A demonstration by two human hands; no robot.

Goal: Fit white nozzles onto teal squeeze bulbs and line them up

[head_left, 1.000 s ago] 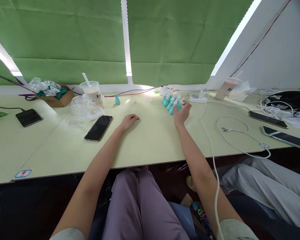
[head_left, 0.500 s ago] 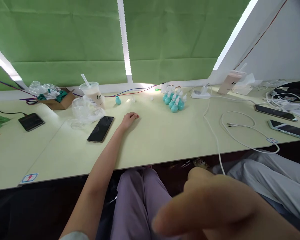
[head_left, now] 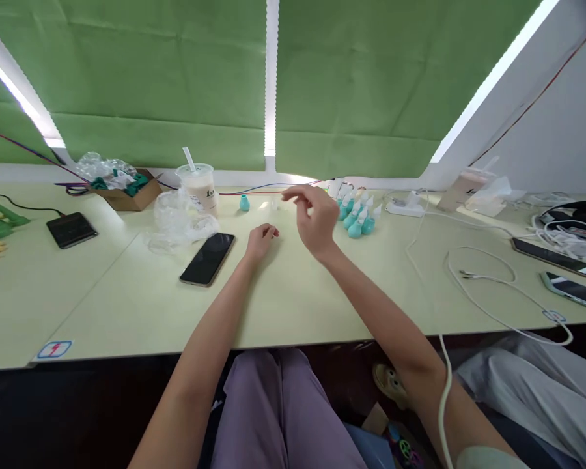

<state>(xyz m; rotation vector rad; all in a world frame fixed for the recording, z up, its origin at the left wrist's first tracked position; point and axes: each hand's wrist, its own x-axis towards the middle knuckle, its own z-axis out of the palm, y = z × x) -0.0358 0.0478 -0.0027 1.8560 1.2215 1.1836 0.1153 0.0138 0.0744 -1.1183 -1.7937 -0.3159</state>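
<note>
My left hand (head_left: 262,241) rests on the table (head_left: 293,293) to the right of a dark-screened phone (head_left: 208,258). Its fingers are loosely curled, and nothing shows in them. Raised above the table, my right hand (head_left: 317,215) has bent fingers with a gap between them and the thumb; it is empty. Just right of it stands a group of several small turquoise bulb-shaped bottles (head_left: 355,229) with pale translucent pointed tips. A lone turquoise piece without a tip (head_left: 245,203) stands behind my left hand. A small clear piece (head_left: 274,204) lies between that and my right hand.
At the back left are a lidded drink cup (head_left: 200,189), a crumpled plastic bag (head_left: 178,221) and a cardboard box (head_left: 131,197). A power strip (head_left: 405,206), white cables (head_left: 473,293) and two phones (head_left: 554,257) occupy the right. Another person's leg (head_left: 512,378) shows at lower right.
My right hand has moved from close to the camera at lower right to above the table, beside the bottles. My left hand stays on the table. The view has shifted slightly.
</note>
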